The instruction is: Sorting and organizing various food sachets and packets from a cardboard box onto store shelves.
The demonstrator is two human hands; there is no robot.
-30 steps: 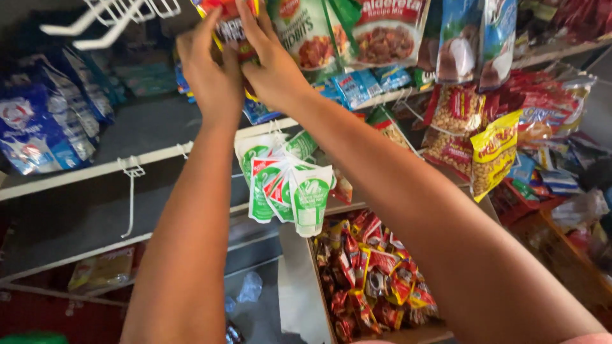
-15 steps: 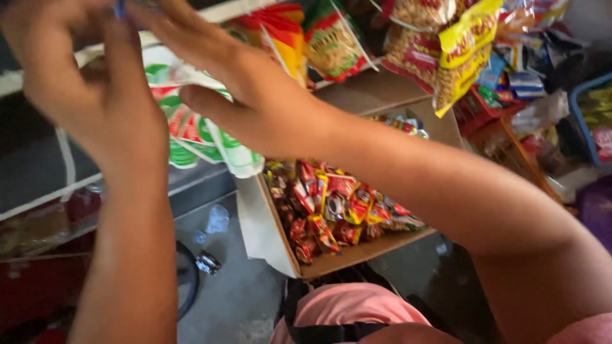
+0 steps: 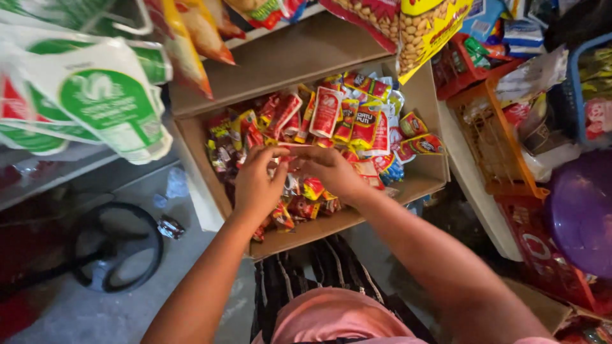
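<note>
A cardboard box (image 3: 280, 70) sits below me, filled with several small red and yellow snack sachets (image 3: 357, 121). Both hands are down inside it over the pile. My left hand (image 3: 258, 181) and my right hand (image 3: 328, 169) meet at the fingertips, pinching one thin red sachet strip (image 3: 290, 148) between them. Other sachets lie under and around the hands.
White and green packets (image 3: 95, 105) hang at the upper left, orange snack bags (image 3: 191, 38) and a bag of nuts (image 3: 414, 28) above the box. An orange crate (image 3: 491, 153) and purple plastic tub (image 3: 583, 213) stand at the right. A black ring (image 3: 118, 255) lies on the concrete floor.
Both hands came down from the hanging packets at the rack to the cardboard box, and my view tilted down with them. They now pinch a sachet in the box.
</note>
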